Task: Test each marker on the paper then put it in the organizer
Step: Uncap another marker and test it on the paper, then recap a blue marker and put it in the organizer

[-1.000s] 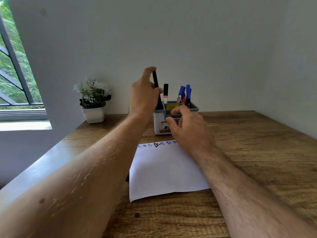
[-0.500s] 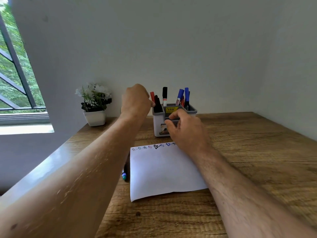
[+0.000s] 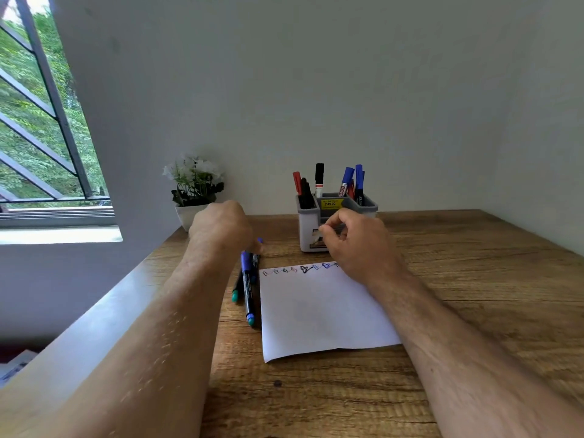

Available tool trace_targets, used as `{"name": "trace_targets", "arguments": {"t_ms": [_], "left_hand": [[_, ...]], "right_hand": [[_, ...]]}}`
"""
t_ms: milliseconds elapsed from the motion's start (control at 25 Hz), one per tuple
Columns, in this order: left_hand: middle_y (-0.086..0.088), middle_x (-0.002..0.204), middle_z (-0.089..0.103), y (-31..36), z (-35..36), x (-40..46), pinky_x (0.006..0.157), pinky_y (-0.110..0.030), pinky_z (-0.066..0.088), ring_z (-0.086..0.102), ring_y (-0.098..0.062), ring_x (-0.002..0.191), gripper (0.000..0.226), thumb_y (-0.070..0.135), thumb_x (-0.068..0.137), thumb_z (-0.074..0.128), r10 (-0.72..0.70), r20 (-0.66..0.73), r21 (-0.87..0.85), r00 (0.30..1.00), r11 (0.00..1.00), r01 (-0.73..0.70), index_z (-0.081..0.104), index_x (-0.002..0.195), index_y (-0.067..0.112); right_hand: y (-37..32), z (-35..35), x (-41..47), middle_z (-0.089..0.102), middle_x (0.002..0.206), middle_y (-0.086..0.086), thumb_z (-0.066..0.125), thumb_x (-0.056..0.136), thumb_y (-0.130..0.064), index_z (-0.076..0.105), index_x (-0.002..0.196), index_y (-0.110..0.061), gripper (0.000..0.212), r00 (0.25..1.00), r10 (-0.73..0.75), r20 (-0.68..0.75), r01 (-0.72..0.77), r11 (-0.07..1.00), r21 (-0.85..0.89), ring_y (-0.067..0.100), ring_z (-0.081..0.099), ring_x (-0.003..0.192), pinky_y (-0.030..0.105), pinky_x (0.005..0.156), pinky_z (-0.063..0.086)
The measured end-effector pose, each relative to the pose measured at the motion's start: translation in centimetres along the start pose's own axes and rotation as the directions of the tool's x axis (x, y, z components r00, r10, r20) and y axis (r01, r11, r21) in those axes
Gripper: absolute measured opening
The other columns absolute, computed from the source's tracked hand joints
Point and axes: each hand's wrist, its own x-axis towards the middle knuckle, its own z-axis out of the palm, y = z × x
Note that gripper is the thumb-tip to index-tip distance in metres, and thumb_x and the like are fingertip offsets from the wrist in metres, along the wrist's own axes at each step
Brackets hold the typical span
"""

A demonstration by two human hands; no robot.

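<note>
A grey and white organizer (image 3: 308, 230) stands at the back of the wooden table and holds several red, black and blue markers (image 3: 319, 177) upright. In front of it lies a white paper (image 3: 322, 311) with small scribbles (image 3: 303, 269) along its far edge. Left of the paper lie loose markers: a blue one (image 3: 247, 279) and a dark one with a teal end (image 3: 235, 295). My left hand (image 3: 221, 229) is lowered over their far ends, fingertips touching them; its grip is hidden. My right hand (image 3: 357, 245) curls on the organizer's front rim.
A small white pot with white flowers (image 3: 196, 188) stands at the back left by the wall. The table (image 3: 474, 279) runs along a wall on the left and a barred window (image 3: 47, 137) is further left. Walls close in behind and to the right.
My left hand put the black marker into the organizer's left compartment, let go, then dropped down and left to the loose markers beside the paper. My right hand stayed at the organizer.
</note>
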Motion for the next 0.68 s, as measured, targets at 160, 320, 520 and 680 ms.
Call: {"name": "trace_targets", "arguments": {"t_ms": [160,320,520,680], "left_hand": [[-0.011,0.086,0.073,-0.6,0.2,0.3,0.080,-0.044,0.060,0.072,-0.030,0.085,0.056,0.048,0.057,0.092,-0.043,0.088,0.027,0.995,0.999,0.041,0.065,0.087,0.009],[-0.010,0.090,0.073,-0.1,0.6,0.3,0.082,-0.041,0.060,0.073,-0.027,0.084,0.056,0.043,0.059,0.093,-0.046,0.124,0.012,0.991,0.999,0.045,0.064,0.092,0.007],[-0.009,0.082,0.073,0.5,0.6,-0.1,0.075,-0.036,0.060,0.072,-0.024,0.077,0.044,0.036,0.061,0.093,-0.043,0.073,-0.034,0.996,0.998,0.046,0.067,0.083,0.008],[-0.006,0.074,0.073,1.0,-0.5,-0.4,0.055,-0.029,0.054,0.070,-0.018,0.064,0.040,0.035,0.062,0.092,-0.037,-0.012,-0.188,0.999,0.982,0.034,0.069,0.081,0.008]], "right_hand": [[0.0,0.1,0.2,0.063,0.081,-0.009,0.057,0.096,-0.039,0.065,0.097,-0.023,0.018,1.000,-0.007,-0.004,0.007,1.000,-0.011,0.007,0.064,0.076,0.021,0.061,0.052],[-0.1,0.2,0.2,0.061,0.082,-0.010,0.058,0.096,-0.038,0.065,0.098,-0.022,0.018,1.000,-0.005,-0.005,0.005,1.000,-0.003,0.008,0.063,0.077,0.017,0.060,0.049],[-0.1,0.2,0.2,0.063,0.084,-0.008,0.059,0.096,-0.038,0.064,0.097,-0.022,0.017,1.000,-0.006,-0.009,0.007,1.000,0.003,0.009,0.064,0.079,0.017,0.062,0.050],[0.0,0.2,0.1,0.066,0.086,-0.006,0.058,0.096,-0.038,0.064,0.096,-0.023,0.016,1.000,-0.017,-0.012,0.018,1.000,0.013,0.009,0.065,0.081,0.022,0.067,0.055]]}}
